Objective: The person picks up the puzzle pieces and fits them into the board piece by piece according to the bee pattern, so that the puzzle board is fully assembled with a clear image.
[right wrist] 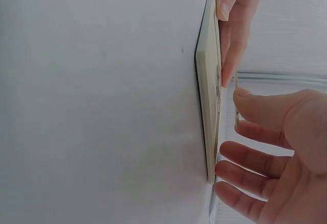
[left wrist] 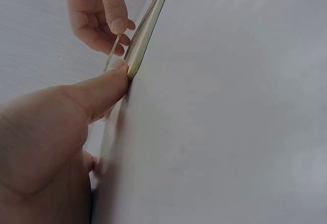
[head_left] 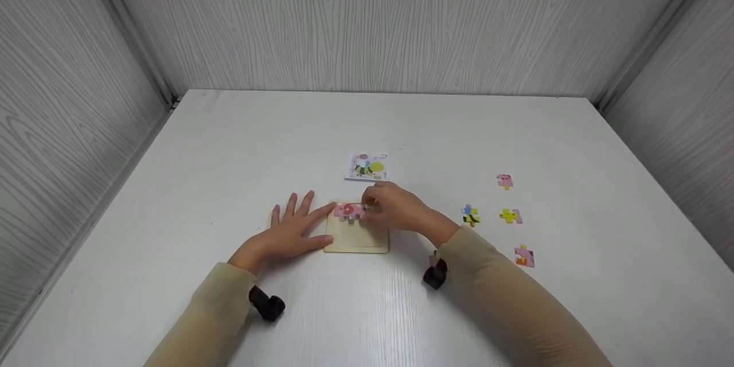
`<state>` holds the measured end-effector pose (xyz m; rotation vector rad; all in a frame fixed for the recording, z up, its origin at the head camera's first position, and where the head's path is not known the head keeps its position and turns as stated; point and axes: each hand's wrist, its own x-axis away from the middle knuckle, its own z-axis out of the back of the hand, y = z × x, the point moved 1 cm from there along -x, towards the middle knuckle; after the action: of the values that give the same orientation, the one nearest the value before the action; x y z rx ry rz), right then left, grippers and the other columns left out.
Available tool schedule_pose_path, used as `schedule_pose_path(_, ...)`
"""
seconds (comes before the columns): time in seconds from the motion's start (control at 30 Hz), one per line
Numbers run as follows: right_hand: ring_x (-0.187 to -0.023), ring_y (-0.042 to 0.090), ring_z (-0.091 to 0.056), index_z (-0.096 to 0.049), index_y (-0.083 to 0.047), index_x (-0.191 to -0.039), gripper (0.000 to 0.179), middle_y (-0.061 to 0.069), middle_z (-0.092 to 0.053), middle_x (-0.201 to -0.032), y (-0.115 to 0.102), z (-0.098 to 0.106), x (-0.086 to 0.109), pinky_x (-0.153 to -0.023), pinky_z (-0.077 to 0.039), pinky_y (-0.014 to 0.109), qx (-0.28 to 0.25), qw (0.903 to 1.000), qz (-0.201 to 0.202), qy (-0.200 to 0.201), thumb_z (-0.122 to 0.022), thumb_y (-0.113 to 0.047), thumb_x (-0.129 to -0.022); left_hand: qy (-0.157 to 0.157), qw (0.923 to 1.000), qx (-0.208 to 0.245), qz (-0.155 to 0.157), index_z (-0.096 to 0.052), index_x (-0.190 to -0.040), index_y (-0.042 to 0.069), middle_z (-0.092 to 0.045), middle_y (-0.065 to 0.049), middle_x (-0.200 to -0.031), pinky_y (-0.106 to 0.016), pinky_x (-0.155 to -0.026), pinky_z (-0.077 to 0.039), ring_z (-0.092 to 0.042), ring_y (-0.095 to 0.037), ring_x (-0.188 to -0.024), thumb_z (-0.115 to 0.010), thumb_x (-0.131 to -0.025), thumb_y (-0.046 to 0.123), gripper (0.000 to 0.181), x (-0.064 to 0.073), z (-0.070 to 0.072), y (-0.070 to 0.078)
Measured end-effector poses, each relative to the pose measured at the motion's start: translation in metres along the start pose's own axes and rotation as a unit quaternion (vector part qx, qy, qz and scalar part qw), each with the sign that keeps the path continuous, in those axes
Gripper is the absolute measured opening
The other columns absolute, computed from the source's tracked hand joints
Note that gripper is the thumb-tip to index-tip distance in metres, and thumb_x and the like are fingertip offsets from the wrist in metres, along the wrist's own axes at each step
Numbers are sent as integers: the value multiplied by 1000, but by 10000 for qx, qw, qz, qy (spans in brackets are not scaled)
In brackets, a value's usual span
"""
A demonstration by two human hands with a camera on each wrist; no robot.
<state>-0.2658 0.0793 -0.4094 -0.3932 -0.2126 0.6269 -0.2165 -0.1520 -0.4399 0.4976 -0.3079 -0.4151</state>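
My left hand [head_left: 293,235] lies at the left side of a shallow wooden puzzle tray [head_left: 356,245], fingers straight and spread. Its thumb touches the tray's left edge, and its index fingertip is at the upper left corner. Over the upper right of the tray, my right hand [head_left: 397,206] pinches a thin puzzle piece [left wrist: 112,54] between thumb and index finger. The right wrist view shows that piece edge-on, raised off the tray. Pink puzzle pieces with a red swirl [head_left: 346,210] show along the tray's top; the right fingers partly hide that area.
A square picture card with a bee [head_left: 367,167] lies behind the tray. Loose puzzle pieces are on the right: a pink one [head_left: 504,180], a yellow one [head_left: 510,216], a bee-striped one [head_left: 470,215] and a pink-and-orange one [head_left: 524,256]. Grey panels [head_left: 367,23] enclose the table.
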Motion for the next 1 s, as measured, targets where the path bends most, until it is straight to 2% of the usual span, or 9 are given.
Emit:
schedule_pose_path(0.3, -93, 16, -48, -63, -10, -107, 28, 1, -56, -102, -1, -1, -5, -84, -44, 30, 104, 9996, -259, -63, -68, -27, -85, 24, 10000, -22, -1, -22, -149, 28, 8, -18, -154, -62, -100, 13, 18, -42, -135, -49, -91, 53, 69, -1, 0, 0)
schedule_pose_path(0.6, -90, 16, -46, -65, -10, -106, 29, 1, -52, -97, 0, -5, -6, -77, -43, 29, 227, 9993, -295, -21, -69, -27, -85, 2, 10000, 35, 55, -22, -149, 28, 9, -17, -154, -61, -100, 14, 19, -41, -135, -48, -90, 55, 70, -1, -2, -2)
schedule_pose_path(0.8, -90, 16, -47, -64, -6, -102, 26, 3, -53, -97, 1, -6, -8, -82, -44, 29, 132, 9996, -207, 118, -70, -23, -84, 13, 9999, 80, 69, -22, -149, 28, 8, -17, -154, -61, -100, 14, 19, -40, -136, -49, -90, 54, 70, 0, -1, 0)
schedule_pose_path(1.0, -91, 16, -48, -64, -6, -102, 25, 3, -53, -96, 1, -5, -9, -83, -45, 29, 32, 9993, -355, 74, -71, -22, -84, 32, 9999, 92, 73, -23, -149, 26, 8, -18, -154, -61, -100, 14, 18, -41, -136, -50, -90, 53, 70, -1, 0, 1)
